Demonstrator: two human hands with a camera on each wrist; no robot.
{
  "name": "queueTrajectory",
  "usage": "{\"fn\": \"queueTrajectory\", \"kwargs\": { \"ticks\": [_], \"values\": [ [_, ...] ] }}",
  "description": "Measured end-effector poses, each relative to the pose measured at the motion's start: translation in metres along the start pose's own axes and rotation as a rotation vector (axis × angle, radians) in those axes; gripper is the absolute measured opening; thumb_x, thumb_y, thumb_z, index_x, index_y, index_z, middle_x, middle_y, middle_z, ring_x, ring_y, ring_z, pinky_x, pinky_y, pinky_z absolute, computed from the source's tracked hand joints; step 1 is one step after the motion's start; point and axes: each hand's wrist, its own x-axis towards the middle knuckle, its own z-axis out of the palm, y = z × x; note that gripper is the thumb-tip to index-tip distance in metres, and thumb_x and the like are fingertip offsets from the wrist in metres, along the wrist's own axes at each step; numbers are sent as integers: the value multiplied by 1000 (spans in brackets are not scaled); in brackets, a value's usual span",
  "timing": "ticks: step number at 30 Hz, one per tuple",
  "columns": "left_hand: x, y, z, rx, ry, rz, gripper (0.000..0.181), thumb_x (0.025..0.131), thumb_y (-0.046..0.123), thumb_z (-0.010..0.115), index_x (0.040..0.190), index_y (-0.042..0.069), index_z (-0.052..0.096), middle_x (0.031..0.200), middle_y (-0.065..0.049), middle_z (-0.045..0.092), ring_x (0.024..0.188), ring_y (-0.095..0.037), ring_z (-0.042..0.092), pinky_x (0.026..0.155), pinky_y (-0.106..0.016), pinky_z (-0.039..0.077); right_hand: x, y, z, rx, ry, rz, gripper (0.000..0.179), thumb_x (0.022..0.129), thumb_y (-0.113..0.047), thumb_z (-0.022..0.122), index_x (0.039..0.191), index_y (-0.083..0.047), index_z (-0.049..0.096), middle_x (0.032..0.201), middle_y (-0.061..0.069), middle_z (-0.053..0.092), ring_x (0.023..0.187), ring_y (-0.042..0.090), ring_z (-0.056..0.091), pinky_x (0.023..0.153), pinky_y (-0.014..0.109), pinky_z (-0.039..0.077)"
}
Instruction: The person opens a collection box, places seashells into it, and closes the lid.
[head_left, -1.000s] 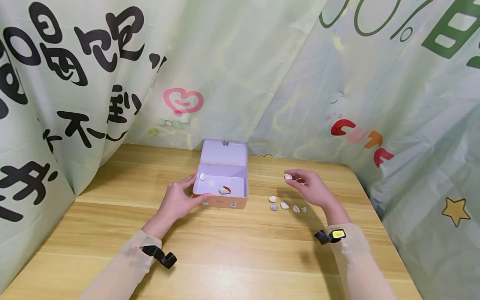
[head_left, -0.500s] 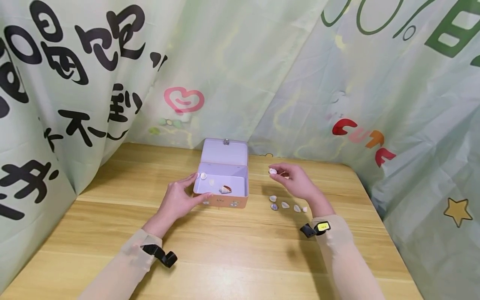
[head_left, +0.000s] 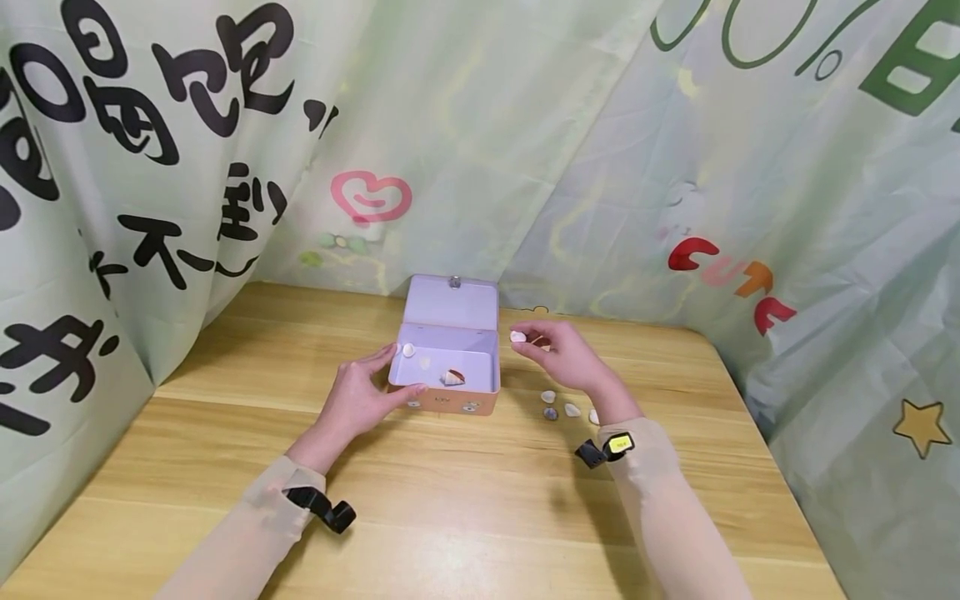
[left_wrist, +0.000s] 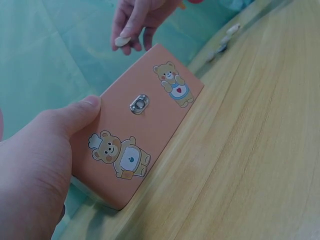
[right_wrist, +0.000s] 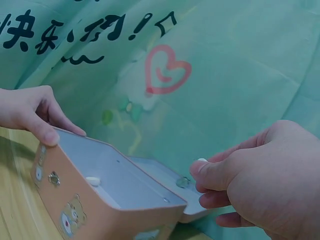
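Observation:
A tin box [head_left: 444,402] with a lilac inside and bear pictures on its orange front stands with its lid [head_left: 452,302] tipped back. My left hand [head_left: 351,406] grips its left side, thumb on the front wall. Just right of the box, my right hand [head_left: 564,357] pinches a white seashell [head_left: 517,337] between thumb and fingers; the left wrist view shows this shell [left_wrist: 122,41] beyond the box. Inside lie a brown-and-white striped shell [head_left: 453,377], a small white shell [head_left: 408,350] and a faint pale piece [head_left: 425,363].
Several shells lie on the wooden table right of the box, among them a white one [head_left: 548,397] and a bluish one [head_left: 551,413]. My right forearm partly covers that group. A printed curtain [head_left: 570,167] hangs behind the table, close to the lid.
My right hand has moved left with the white shell, from above the loose shells to beside the box's right edge. My left hand keeps its grip on the box.

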Motion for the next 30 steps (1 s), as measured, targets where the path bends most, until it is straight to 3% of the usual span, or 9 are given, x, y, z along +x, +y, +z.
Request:
{"fn": "queueTrajectory", "kwargs": {
  "ticks": [5, 12, 14, 19, 21, 27, 30],
  "values": [
    [0, 0, 0, -1, 5, 6, 93, 81, 51, 92, 148, -2, 57, 153, -14, 54, 47, -13, 37, 44, -30, 42, 9, -6, 7, 14, -18, -33, 29, 103, -8, 71, 129, 4, 72, 111, 12, 75, 101, 30, 67, 92, 46, 56],
    [0, -1, -1, 27, 16, 16, 95, 80, 57, 90, 147, -3, 58, 151, -14, 54, 59, -23, 50, 52, -33, 45, 19, -11, 18, 23, -25, -53, 30, 102, -6, 72, 130, 4, 72, 109, 10, 75, 99, 25, 67, 92, 44, 57],
    [0, -1, -1, 30, 21, 24, 97, 79, 61, 88, 147, -2, 58, 151, -13, 55, 69, -24, 59, 52, -33, 44, 22, -13, 22, 29, -27, -58, 30, 101, -7, 72, 129, 4, 72, 108, 9, 75, 99, 25, 67, 92, 44, 57],
    [1, 0, -2, 30, 20, 23, 97, 80, 62, 88, 148, 0, 58, 151, -12, 55, 68, -24, 57, 50, -32, 43, 29, -17, 30, 56, -8, -77, 28, 100, -7, 75, 126, 3, 73, 104, 8, 76, 96, 24, 67, 91, 43, 57],
    [1, 1, -2, 28, 16, 16, 94, 81, 57, 90, 148, 0, 57, 152, -12, 54, 60, -24, 50, 49, -32, 43, 32, -19, 34, 64, -5, -86, 28, 99, -6, 75, 125, 3, 74, 103, 8, 76, 95, 24, 67, 91, 43, 57],
    [2, -1, -1, 36, 18, 15, 91, 81, 52, 91, 147, -1, 58, 151, -12, 55, 75, -25, 62, 51, -35, 43, 42, -18, 47, 58, -42, -74, 27, 100, -9, 75, 125, 1, 75, 102, 6, 75, 93, 21, 67, 88, 38, 57],
    [2, -2, -1, 43, 23, 22, 91, 81, 53, 91, 147, -1, 58, 151, -11, 55, 99, -31, 70, 64, -37, 50, 46, -19, 53, 61, -61, -64, 27, 100, -10, 75, 125, 1, 75, 101, 6, 74, 92, 21, 66, 85, 37, 56]
  ]
}}
